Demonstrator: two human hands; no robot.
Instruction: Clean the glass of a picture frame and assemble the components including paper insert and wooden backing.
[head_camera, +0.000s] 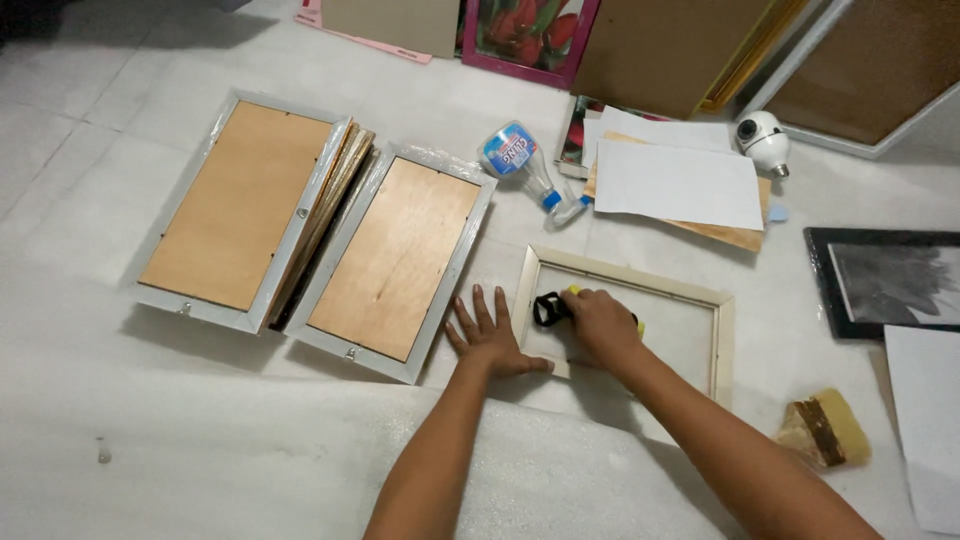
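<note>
A pale wooden picture frame (690, 291) lies face down on the white floor in front of me, with glass inside it. My right hand (598, 322) is closed on a small yellow-and-black tool (549, 307) held against the glass near the frame's left end. Just outside the frame's left edge, my left hand (487, 334) rests flat on the floor with its fingers spread.
Two white frames with brown backing boards (395, 258) (240, 205) lie at left. A spray bottle (522, 163), white sheets on a board (676, 183) and a small white camera (764, 139) lie behind. A black framed picture (888, 281) and a yellow sponge (824, 428) lie at right.
</note>
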